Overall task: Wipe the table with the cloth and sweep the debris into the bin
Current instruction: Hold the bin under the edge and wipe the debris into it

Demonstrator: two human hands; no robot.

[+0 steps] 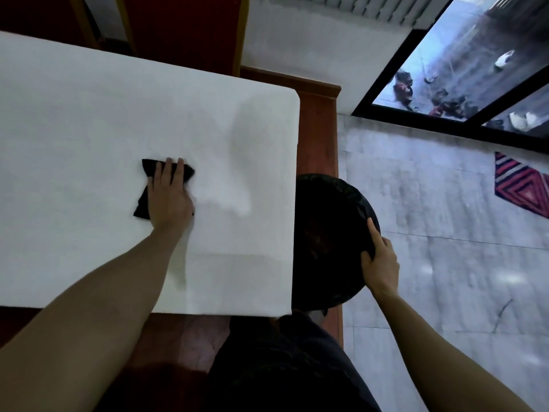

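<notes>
A white table (89, 114) fills the left of the view. My left hand (169, 197) lies flat on a black cloth (147, 191) near the table's middle, pressing it against the surface with fingers spread. A round black bin (326, 233) lined with a dark bag sits just below the table's right edge. My right hand (380, 263) grips the bin's right rim. No debris shows on the bright tabletop.
A red-brown wooden platform (318, 138) runs beside the table's right edge. Grey tiled floor (445, 233) lies to the right, with a striped red mat (523, 185) and a dark-framed glass door (463, 63) beyond. Dark red chair backs (184, 28) stand behind the table.
</notes>
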